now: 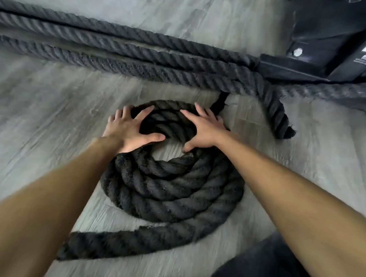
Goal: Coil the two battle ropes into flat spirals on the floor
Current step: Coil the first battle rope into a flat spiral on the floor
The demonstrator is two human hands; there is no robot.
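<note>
Both forearms fill the near edge: left forearm [45, 194] from the near left, right forearm [292, 188] from the near right, bare to the wrist. Dark cloth [266, 267] at the near right corner; too blurred to tell what it is.

Coil [174, 191] of thick black twisted rope lies flat on the grey wood-grain floor [51, 109], mid-scene. Roughly three turns, packed side by side, with a small patch of floor showing at the centre. Loose tail [129, 237] leaves the coil on its near right side and sweeps to the near left, its frayed end passing under the left forearm.

Left hand [129, 130] rests on the far left part of the coil, palm down, fingers spread and straight, thumb stretched toward the centre. Nothing gripped. Right hand [206, 129] rests on the far right part, palm down, fingers fanned over the outer turn, thumb tip touching the inner turn. Released as well, pressing and not grasping.

Short strand runs from the far side of the coil toward the far ropes; where it joins is hidden.

Far side: straight ropes [119, 48], three runs side by side, stretch from the far left toward a black metal frame [333, 40] at the far right. Whether they are one rope doubled or several, cannot tell. One rope end [279, 118] curls down near the frame, well apart from the coil. Bolt head [297, 52] on the frame, white marking beside it, unreadable.
</note>
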